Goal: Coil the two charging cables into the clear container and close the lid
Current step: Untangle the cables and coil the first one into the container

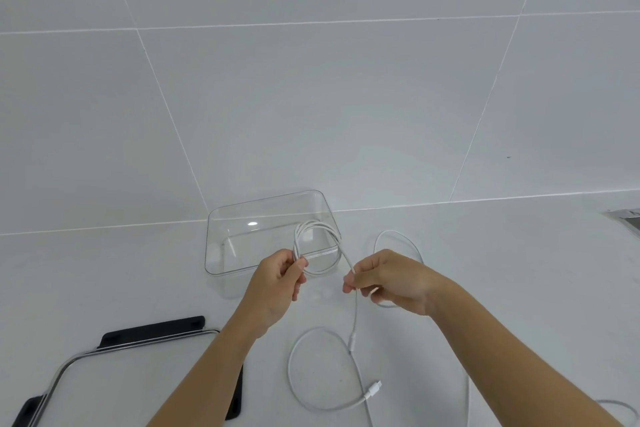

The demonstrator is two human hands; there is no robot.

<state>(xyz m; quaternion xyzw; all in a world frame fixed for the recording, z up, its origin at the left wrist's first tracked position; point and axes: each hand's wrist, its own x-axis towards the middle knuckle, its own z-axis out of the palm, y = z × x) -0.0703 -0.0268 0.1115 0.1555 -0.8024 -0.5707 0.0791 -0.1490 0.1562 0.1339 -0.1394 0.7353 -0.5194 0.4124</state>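
My left hand (278, 282) pinches a small coil of white charging cable (317, 246), held just above the near right corner of the clear container (221, 243). My right hand (384, 279) grips the same cable's loose strand a little to the right; the strand hangs down from it to the counter. A second white cable (304, 388) lies in a loose loop on the counter below my hands, its plug (372, 390) pointing right. Another stretch of white cable arcs behind my right hand. The container is open and holds nothing.
The container's clear lid (114, 388) with black clips lies flat at the near left, partly under my left forearm. A white tiled wall rises behind the white counter. A metallic edge (625, 217) shows at the far right.
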